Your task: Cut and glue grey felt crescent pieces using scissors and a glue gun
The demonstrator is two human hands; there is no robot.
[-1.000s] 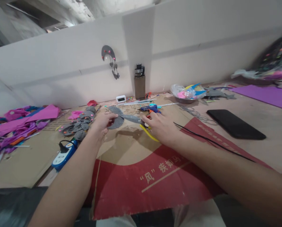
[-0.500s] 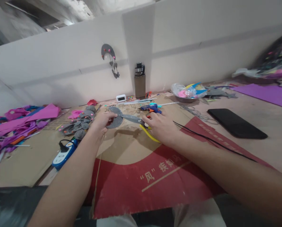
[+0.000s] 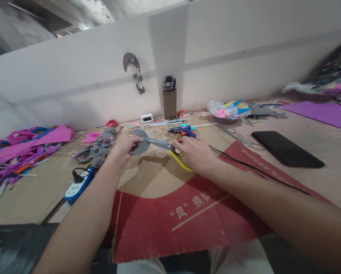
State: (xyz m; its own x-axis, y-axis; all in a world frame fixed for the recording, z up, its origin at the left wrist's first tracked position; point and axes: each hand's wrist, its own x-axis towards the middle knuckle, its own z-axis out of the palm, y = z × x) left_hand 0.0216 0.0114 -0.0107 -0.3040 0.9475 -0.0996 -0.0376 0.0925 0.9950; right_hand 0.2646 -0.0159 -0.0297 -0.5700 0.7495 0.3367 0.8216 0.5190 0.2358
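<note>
My left hand (image 3: 124,149) pinches a grey crescent-shaped felt piece (image 3: 141,141) above the cardboard sheet (image 3: 159,190). My right hand (image 3: 195,152) grips scissors with yellow handles (image 3: 181,161); their grey blades (image 3: 160,143) reach left to the crescent's edge. A blue hot glue gun (image 3: 184,131) lies just behind my right hand, and its black cord (image 3: 253,168) runs off to the right across the cardboard.
A pile of grey felt pieces (image 3: 97,150) and a blue and white power strip (image 3: 76,186) lie at the left. Pink and purple felt scraps (image 3: 21,152) fill the far left. A brown bottle (image 3: 169,99), a small white clock (image 3: 146,118), a bowl of coloured scraps (image 3: 227,111) and a black phone (image 3: 287,148) stand behind and right.
Almost nothing has moved; both hands keep their hold on the crescent and the scissors, and the view has shifted very slightly.
</note>
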